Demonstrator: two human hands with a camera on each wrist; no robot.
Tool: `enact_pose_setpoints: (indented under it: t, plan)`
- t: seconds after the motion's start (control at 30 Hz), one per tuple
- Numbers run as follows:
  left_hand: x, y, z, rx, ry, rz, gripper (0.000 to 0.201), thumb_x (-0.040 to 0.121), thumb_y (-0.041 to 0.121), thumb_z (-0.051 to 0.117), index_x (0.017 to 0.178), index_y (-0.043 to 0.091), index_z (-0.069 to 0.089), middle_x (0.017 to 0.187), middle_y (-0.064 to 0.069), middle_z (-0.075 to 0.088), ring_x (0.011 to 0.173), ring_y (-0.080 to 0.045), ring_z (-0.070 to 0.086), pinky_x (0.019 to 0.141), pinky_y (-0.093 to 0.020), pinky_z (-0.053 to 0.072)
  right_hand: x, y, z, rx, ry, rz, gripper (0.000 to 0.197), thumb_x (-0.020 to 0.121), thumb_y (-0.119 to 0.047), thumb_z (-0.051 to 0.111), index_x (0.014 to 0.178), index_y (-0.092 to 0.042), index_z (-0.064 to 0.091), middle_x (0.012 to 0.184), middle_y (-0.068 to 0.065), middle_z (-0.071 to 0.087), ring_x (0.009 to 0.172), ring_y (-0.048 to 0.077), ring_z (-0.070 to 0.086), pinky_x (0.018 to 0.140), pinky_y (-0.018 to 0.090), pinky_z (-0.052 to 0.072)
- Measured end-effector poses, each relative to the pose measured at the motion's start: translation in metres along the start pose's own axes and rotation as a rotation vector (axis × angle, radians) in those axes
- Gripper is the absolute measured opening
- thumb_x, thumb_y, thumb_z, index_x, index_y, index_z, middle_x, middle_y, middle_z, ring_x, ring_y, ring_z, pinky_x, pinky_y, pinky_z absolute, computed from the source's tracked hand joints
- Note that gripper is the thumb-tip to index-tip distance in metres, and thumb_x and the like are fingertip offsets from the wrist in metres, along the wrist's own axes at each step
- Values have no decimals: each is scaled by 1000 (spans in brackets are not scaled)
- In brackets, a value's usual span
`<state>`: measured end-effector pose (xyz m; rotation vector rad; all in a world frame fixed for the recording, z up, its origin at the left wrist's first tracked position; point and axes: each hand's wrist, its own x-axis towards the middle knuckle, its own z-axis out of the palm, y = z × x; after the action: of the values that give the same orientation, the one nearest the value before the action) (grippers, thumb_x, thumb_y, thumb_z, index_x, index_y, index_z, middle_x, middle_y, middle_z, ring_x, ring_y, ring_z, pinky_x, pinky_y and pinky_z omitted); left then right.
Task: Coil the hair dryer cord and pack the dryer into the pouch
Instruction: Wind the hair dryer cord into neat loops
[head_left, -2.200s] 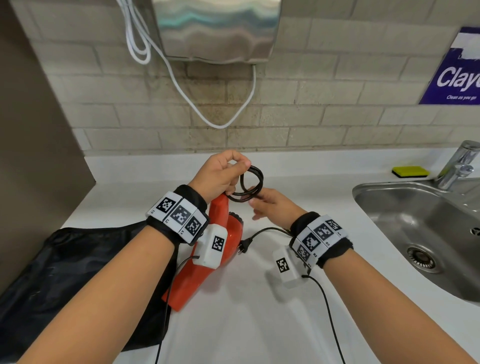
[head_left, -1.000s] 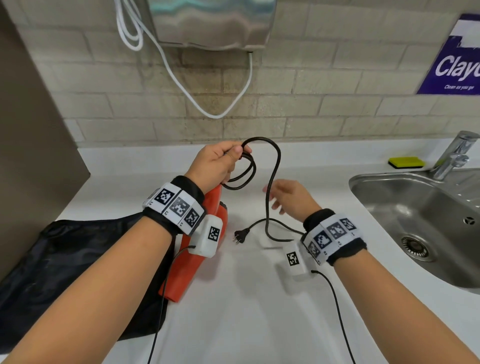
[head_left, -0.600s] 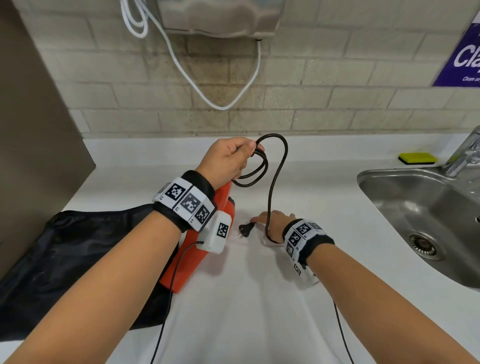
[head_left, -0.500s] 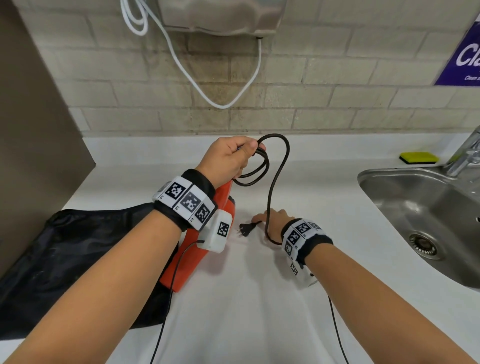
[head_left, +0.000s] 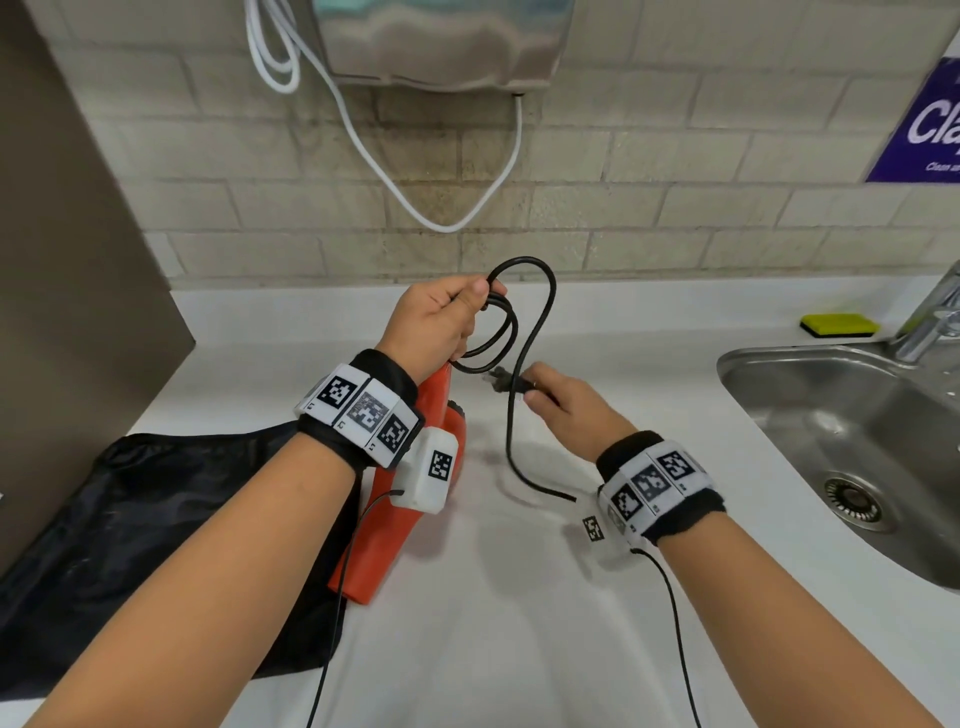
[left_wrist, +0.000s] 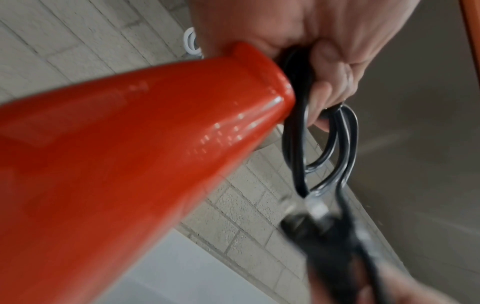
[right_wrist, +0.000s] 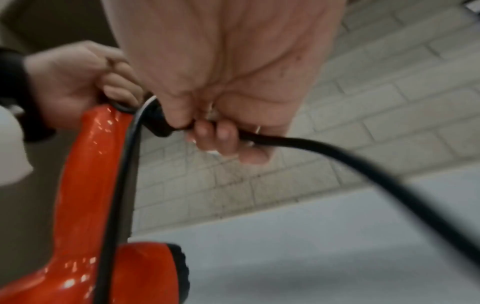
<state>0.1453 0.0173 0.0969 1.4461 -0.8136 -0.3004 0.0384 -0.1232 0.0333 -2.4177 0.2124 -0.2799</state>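
The orange hair dryer lies on the white counter, its handle end raised under my left hand. That hand grips several loops of the black cord. A loose length arcs up, drops to the counter and comes back to the plug, pinched in my right hand just right of the loops. The black pouch lies flat at the left, partly under the dryer. In the left wrist view the fingers curl round the cord loops beside the dryer handle. The right wrist view shows the plug pinched.
A steel sink with a tap is sunk in the counter at the right, with a yellow sponge behind it. A steel wall unit with a white cable hangs above. A brown panel bounds the left.
My right hand reached down to the counter, took hold of the plug and lifted it up beside the coil. My left hand has kept its hold on the loops.
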Motion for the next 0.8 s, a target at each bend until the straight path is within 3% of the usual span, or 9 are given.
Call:
enact_pose_setpoints:
  t: [0.07,0.17,0.27,0.37,0.47,0.53,0.67,0.73,0.8]
  plan:
    - [1,-1,-2,4,7,-1,23,97,20,42,92,15,64,37,13,27,38,-3,21,41,-19,23,-5,-11,-8,56,76,-112,13,93,-18,41,95,-9,50,64,-4,45,58,5,41,57,13,33]
    - [1,-2,-3,-2,9,-4,23,97,20,42,92,17,64,38,15,27,39,-3,20,41,-21,22,-10,-17,-10,115,207,-172,23,87,-21,40,95,-5,53,63,-10,44,56,-1,43,56,11,34]
    - [0,0,-2,0,-1,-4,23,97,19,42,89,17,64,38,15,27,37,-2,22,40,-18,22,-10,-25,-11,115,291,-169,11,89,-15,46,88,-7,53,62,-16,45,55,-3,46,55,10,35]
    - [-2,3,5,21,-53,-4,22,96,17,43,93,12,64,37,14,31,35,-1,25,37,-15,24,-5,-37,-12,72,376,-134,7,86,-13,57,83,-6,59,62,-14,50,57,1,49,56,8,38]
    - [-3,2,11,42,-88,-13,20,95,15,46,90,16,66,39,15,31,36,-1,25,38,-16,23,-2,-47,-13,77,470,-40,18,80,-19,66,70,-9,55,55,-4,49,55,14,47,55,16,39]
    - [-3,2,13,46,-84,-19,19,93,14,49,89,20,66,39,14,33,37,-2,25,38,-16,22,2,-50,-14,128,539,33,24,75,-19,71,70,-11,50,53,-6,44,52,12,43,50,10,37]
    - [-3,4,13,40,-77,-21,16,92,13,50,92,18,65,37,13,38,34,-2,26,37,-14,24,10,-54,-16,372,614,112,45,68,-12,77,84,-11,36,69,-9,38,61,2,39,56,1,36]
    - [-4,5,13,54,-93,-5,15,91,12,51,94,18,65,36,12,39,34,-2,25,38,-15,22,16,-54,-14,473,584,115,47,68,-7,76,91,-11,35,78,-7,43,71,5,45,59,-1,36]
    - [-5,6,11,70,-100,-12,17,91,10,50,96,18,64,35,11,38,33,-2,26,38,-15,22,22,-55,-11,551,516,68,48,69,4,70,103,-12,40,97,-3,49,91,10,50,73,1,37]
